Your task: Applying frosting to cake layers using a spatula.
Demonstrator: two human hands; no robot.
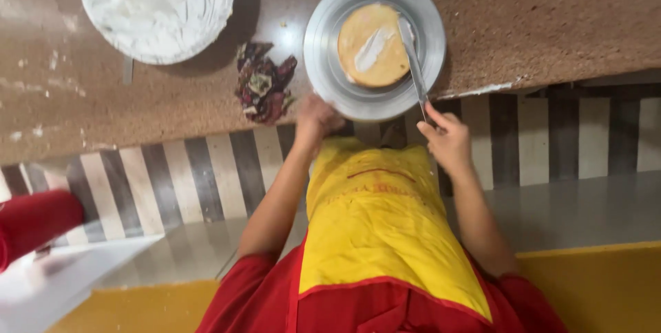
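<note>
Looking down from head height, the right hand (447, 139) grips a long palette knife (414, 64), blade reaching away onto a round sponge cake layer (372, 45) smeared with cream. The cake sits centred on a metal turntable (323, 50), whose near rim the left hand (315, 118) touches; its closure is unclear. A cream bowl (155, 4) lies well to the left.

Both arms outstretched, left hand (315, 118) and right hand (447, 141) closed.

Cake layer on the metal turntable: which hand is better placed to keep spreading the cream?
The right hand. It holds the spatula, whose blade lies on the cake layer; the left hand only grips the turntable rim.
</note>
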